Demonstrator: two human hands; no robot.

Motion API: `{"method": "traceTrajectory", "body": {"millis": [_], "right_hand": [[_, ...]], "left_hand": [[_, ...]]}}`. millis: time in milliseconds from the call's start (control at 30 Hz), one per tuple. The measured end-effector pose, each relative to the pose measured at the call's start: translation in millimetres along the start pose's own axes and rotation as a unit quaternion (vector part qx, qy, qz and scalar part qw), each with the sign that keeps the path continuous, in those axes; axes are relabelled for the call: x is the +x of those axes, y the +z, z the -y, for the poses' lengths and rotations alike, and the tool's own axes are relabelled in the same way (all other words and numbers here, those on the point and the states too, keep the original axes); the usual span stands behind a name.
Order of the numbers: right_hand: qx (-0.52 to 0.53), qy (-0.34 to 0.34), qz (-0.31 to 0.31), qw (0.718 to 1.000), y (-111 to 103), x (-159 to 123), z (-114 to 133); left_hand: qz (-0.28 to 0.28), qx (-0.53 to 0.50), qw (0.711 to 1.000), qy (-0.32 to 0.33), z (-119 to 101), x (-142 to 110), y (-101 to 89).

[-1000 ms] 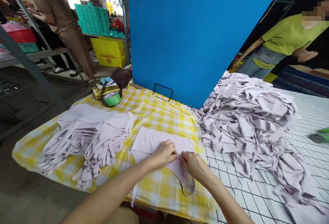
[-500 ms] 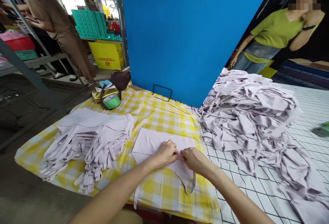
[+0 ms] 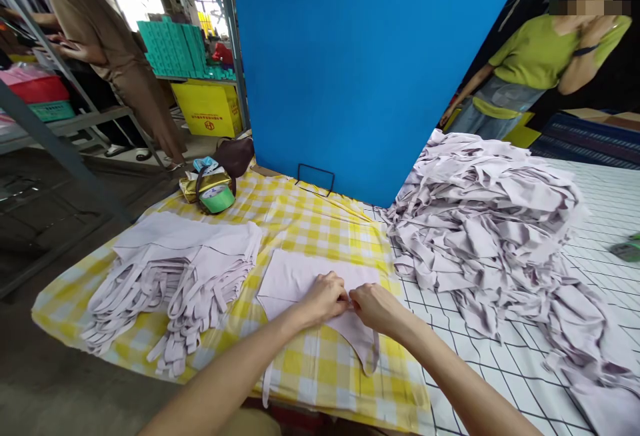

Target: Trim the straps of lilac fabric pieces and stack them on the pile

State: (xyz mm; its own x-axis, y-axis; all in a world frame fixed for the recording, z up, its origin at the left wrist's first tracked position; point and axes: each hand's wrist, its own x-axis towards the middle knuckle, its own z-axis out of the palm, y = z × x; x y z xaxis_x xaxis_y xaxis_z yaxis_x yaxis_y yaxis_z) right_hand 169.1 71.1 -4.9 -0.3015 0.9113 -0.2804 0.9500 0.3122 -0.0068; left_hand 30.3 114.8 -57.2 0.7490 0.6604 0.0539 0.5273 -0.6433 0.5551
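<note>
The pale top [image 3: 293, 279] lies flat on the yellow checked cloth [image 3: 320, 226], under and around both hands; left hand [image 3: 329, 297] and right hand [image 3: 369, 304] nearly meet near its lower edge, fingers bunched, each pinching its fabric; most of it spreads beyond the grip, straps hanging nearer the person.

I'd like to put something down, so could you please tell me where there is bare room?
Checked cloth lies bare between the tape, board and garment, with a thinner strip between garment and stack. Grid cloth shows bare between the right forearm and heap. Crowded: the stack, the heap, and the garment, where left hand and right hand nearly meet.
</note>
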Motion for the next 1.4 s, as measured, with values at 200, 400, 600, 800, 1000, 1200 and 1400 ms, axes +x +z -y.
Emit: {"method": "traceTrajectory", "body": {"millis": [200,400,600,800,1000,1200,1400], "right_hand": [[0.021,-0.029,-0.016,0.999,-1,3,1],[0.072,-0.04,-0.035,0.996,2,4,-3],[0.141,0.025,-0.068,0.987,12,-5,2],[0.407,0.142,-0.06,0.9,22,-56,16],[0.561,0.205,-0.135,0.79,57,-120,50],[0.489,0.25,-0.275,0.789,109,-137,81],[0.386,0.289,-0.363,0.797,135,-149,98]], "left_hand": [[-0.004,0.007,1.0,-0.007,2,1,2.5],[-0.005,0.008,1.0,-0.01,2,1,3.0],[-0.013,-0.006,1.0,-0.006,3,0,5.5],[-0.003,-0.11,0.993,0.043,2,-19,-8.5],[0.043,-0.157,0.986,0.046,0,-32,-23.7],[0.047,-0.143,0.988,0.04,-4,-28,-20.6],[0.066,-0.179,0.982,-0.003,9,-39,-42.5]]}}
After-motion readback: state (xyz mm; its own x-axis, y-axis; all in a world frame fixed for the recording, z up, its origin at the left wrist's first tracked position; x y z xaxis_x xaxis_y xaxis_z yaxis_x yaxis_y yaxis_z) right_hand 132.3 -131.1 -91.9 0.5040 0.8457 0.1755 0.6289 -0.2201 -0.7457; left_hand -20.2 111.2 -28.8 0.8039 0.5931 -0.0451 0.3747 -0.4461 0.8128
